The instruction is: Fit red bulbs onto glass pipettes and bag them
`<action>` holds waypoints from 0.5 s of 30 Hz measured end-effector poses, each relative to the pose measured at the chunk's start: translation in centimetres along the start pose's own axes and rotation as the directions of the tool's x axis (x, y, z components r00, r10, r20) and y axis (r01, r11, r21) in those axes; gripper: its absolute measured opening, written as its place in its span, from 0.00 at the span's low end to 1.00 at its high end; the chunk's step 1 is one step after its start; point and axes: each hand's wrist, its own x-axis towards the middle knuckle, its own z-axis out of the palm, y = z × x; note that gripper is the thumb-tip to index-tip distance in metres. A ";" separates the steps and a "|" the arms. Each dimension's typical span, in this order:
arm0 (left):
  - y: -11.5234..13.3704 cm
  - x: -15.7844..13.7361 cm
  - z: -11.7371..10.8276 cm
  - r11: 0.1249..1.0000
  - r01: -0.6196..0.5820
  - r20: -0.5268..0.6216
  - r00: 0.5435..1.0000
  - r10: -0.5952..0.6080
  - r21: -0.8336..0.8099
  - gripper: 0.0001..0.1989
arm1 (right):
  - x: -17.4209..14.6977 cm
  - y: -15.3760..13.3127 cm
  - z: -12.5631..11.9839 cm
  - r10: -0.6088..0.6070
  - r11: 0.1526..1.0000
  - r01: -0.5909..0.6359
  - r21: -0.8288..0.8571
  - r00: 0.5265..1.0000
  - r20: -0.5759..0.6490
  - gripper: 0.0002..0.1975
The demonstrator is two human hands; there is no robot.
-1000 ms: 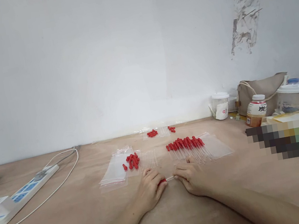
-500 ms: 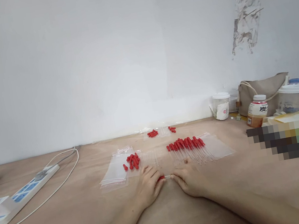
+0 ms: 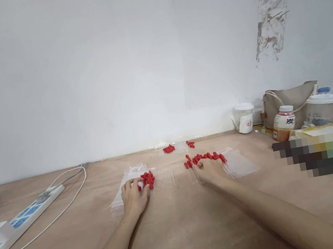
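My left hand (image 3: 134, 195) reaches over the pile of red rubber bulbs (image 3: 148, 179), thumb and fingers apart at its left edge. To the right of that pile lies a row of thin clear tubes (image 3: 165, 179). My right hand (image 3: 208, 170) is closed, its fingertips pinching a dropper (image 3: 188, 159) with a red bulb that points up and away. It is over the left part of a row of finished-looking red-topped droppers (image 3: 222, 157), partly hiding them. Clear plastic bags (image 3: 127, 176) lie under and behind my left hand.
Another clear bag (image 3: 240, 162) lies right of the droppers. By the wall sits a packet with more red bulbs (image 3: 168, 149). A power strip (image 3: 36, 209) with cables is on the left. A lidded cup (image 3: 245, 118), a bottle (image 3: 283, 123) and a bag (image 3: 291, 99) stand on the right.
My hands were together in front, joining a red bulb and a clear tube. They have parted: the left moved to the loose bulbs, the right carried the dropper to the row.
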 end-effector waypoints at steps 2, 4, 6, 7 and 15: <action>-0.3 0.0 0.2 0.999 -0.014 0.036 0.999 0.015 -0.032 0.13 | 0.9 -0.4 0.8 0.025 0.998 -0.024 -0.057 1.000 0.014 0.17; -0.4 -0.1 0.4 0.997 -0.032 0.059 0.998 0.036 -0.075 0.15 | 1.4 -0.8 1.8 0.025 0.993 -0.022 -0.114 0.999 0.020 0.17; -0.5 -0.2 0.6 0.993 -0.032 0.076 0.996 0.040 -0.111 0.16 | 1.7 -1.2 2.8 0.016 0.988 -0.013 -0.156 1.000 0.015 0.16; -0.5 -0.2 0.7 0.992 -0.023 0.083 0.996 0.034 -0.125 0.16 | 1.7 -1.3 3.2 0.014 0.986 -0.012 -0.169 1.000 0.012 0.16; -0.7 0.0 1.1 0.986 -0.001 0.097 0.995 0.017 -0.168 0.12 | 1.6 -1.0 3.8 -0.033 0.980 0.032 -0.194 0.999 0.001 0.17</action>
